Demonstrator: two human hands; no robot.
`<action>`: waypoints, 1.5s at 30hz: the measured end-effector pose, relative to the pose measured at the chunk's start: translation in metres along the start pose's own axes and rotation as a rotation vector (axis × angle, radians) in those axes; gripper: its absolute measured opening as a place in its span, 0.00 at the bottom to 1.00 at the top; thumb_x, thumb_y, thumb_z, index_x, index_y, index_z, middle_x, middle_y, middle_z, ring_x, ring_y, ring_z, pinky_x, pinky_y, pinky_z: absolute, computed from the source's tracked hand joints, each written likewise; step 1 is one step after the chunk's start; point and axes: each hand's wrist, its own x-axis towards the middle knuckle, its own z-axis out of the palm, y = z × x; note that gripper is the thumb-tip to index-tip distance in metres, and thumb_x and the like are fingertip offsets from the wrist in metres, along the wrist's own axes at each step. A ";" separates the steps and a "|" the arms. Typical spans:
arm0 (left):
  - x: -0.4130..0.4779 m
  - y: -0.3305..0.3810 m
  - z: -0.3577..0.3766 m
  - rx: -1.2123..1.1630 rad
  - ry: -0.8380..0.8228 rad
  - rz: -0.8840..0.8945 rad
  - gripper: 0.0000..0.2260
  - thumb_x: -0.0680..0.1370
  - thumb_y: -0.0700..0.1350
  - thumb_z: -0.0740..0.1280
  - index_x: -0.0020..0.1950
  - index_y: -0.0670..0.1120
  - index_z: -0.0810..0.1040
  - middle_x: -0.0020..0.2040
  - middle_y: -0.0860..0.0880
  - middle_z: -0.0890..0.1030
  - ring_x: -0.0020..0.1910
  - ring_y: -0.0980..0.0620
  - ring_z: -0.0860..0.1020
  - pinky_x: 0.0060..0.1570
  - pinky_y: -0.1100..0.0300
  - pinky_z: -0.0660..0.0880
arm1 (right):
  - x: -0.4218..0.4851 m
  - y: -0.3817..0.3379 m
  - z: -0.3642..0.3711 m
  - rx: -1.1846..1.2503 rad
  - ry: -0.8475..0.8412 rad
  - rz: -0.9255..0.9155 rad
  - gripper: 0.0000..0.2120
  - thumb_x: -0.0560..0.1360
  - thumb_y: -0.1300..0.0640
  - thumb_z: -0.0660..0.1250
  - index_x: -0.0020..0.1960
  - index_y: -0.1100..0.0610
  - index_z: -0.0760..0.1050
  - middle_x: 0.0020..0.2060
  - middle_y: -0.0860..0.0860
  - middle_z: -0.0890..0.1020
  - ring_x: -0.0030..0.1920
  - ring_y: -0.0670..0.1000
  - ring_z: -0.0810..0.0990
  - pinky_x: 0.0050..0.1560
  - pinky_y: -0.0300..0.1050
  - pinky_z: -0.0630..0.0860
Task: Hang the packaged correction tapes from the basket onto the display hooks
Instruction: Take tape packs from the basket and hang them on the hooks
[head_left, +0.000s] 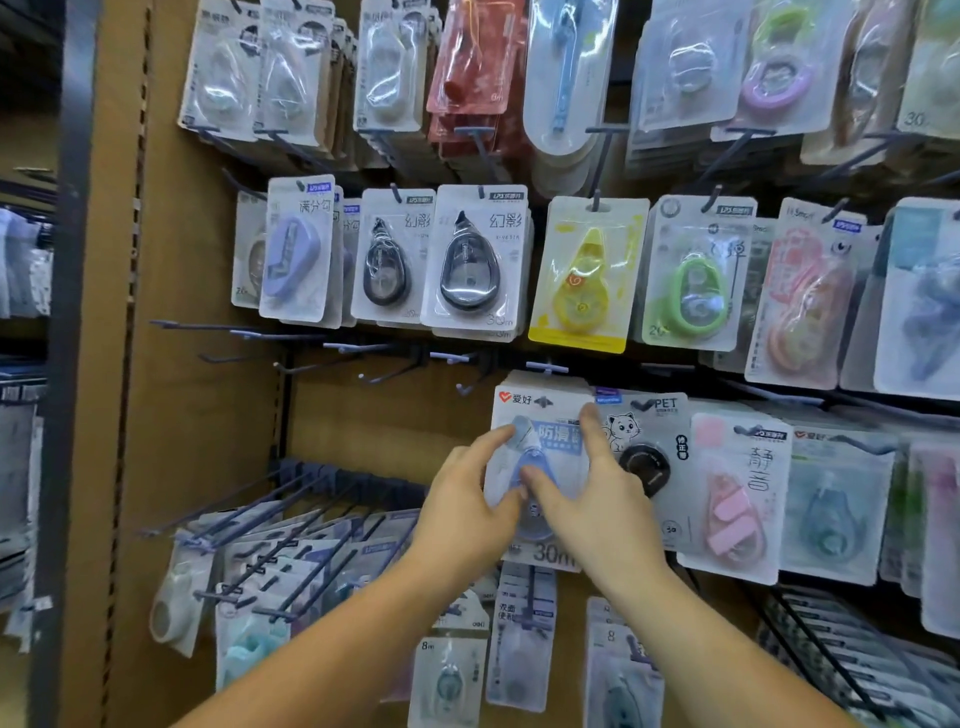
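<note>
A packaged blue correction tape (548, 415), white card with a red heart logo and "30m" at the bottom, hangs on a display hook (546, 369) in the third row of the rack. My left hand (475, 499) holds the pack's left edge, thumb on the front. My right hand (597, 499) lies over the blister, forefinger stretched up along the pack's right side. No basket is in view.
Several bare hooks (249, 338) jut out left of the pack. A black cat-print pack (644, 457) and a pink one (732, 499) hang to the right. Full rows hang above and below. A dark upright post (72, 312) stands at the left.
</note>
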 end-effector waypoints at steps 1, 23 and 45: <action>0.000 -0.002 0.002 0.004 -0.012 0.003 0.27 0.80 0.49 0.71 0.76 0.67 0.67 0.63 0.57 0.76 0.54 0.53 0.81 0.49 0.54 0.83 | -0.001 -0.001 -0.002 -0.040 -0.003 -0.001 0.44 0.78 0.35 0.66 0.83 0.38 0.43 0.40 0.47 0.74 0.51 0.58 0.83 0.45 0.49 0.79; -0.014 0.001 -0.017 0.060 -0.027 -0.018 0.22 0.78 0.52 0.75 0.68 0.65 0.73 0.59 0.56 0.77 0.54 0.55 0.81 0.52 0.51 0.84 | -0.021 0.012 -0.028 -0.162 -0.095 -0.147 0.38 0.76 0.34 0.66 0.81 0.36 0.55 0.44 0.40 0.77 0.46 0.44 0.78 0.44 0.47 0.78; -0.357 -0.134 -0.029 0.173 -0.390 -0.492 0.10 0.78 0.38 0.73 0.57 0.48 0.84 0.41 0.56 0.82 0.32 0.64 0.76 0.39 0.68 0.74 | -0.326 0.112 0.091 -0.286 -0.783 -0.051 0.28 0.72 0.32 0.60 0.63 0.46 0.81 0.58 0.47 0.82 0.62 0.55 0.81 0.60 0.52 0.78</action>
